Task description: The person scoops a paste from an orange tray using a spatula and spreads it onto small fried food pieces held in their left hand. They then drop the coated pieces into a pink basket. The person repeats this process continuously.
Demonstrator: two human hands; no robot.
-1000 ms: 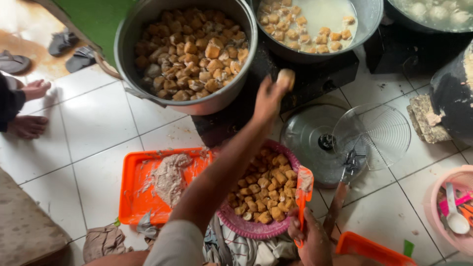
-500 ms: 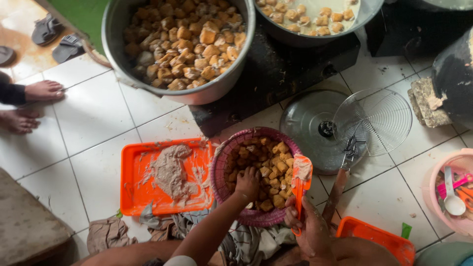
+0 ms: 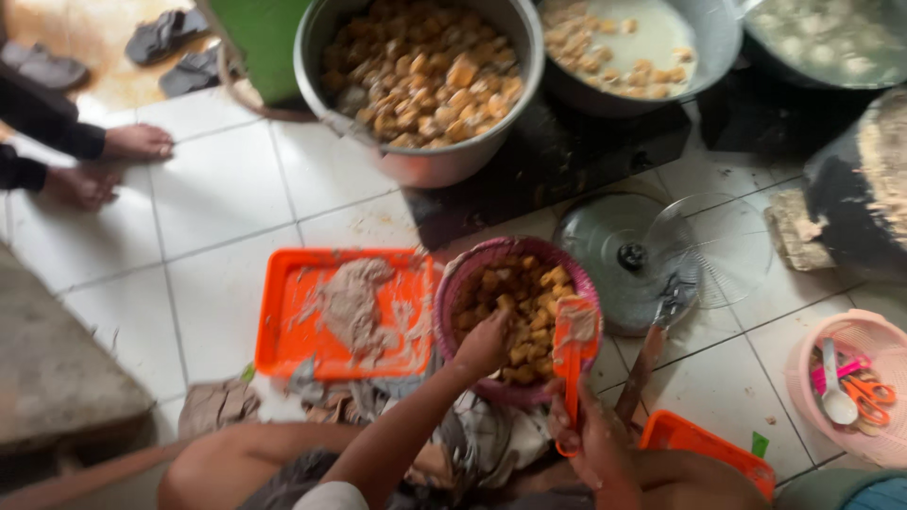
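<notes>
My left hand (image 3: pixel 484 346) reaches into a pink woven basket (image 3: pixel 455 283) of brown fried chunks (image 3: pixel 529 300), its fingers closed around one of the pieces. My right hand (image 3: pixel 590 436) grips an orange spatula (image 3: pixel 573 348) upright at the basket's right rim; greyish paste coats the blade. An orange tray (image 3: pixel 283 321) smeared with the same paste (image 3: pixel 351 304) lies just left of the basket. Beyond it stands a large metal pot (image 3: pixel 425 162) filled with similar chunks.
A second pot (image 3: pixel 652 94) with chunks in pale liquid sits on a dark stove (image 3: pixel 567 156). A glass lid (image 3: pixel 628 255), a wire strainer (image 3: pixel 723 247) and a knife (image 3: pixel 652 345) lie to the right. At the far right is a pink bowl (image 3: pixel 855 335) holding scissors and a spoon. Another person's feet (image 3: pixel 113 161) rest at left.
My left hand came back from up near the pot, where it held a piece, down into the basket. The view has shifted slightly; the right hand keeps the spatula in place.
</notes>
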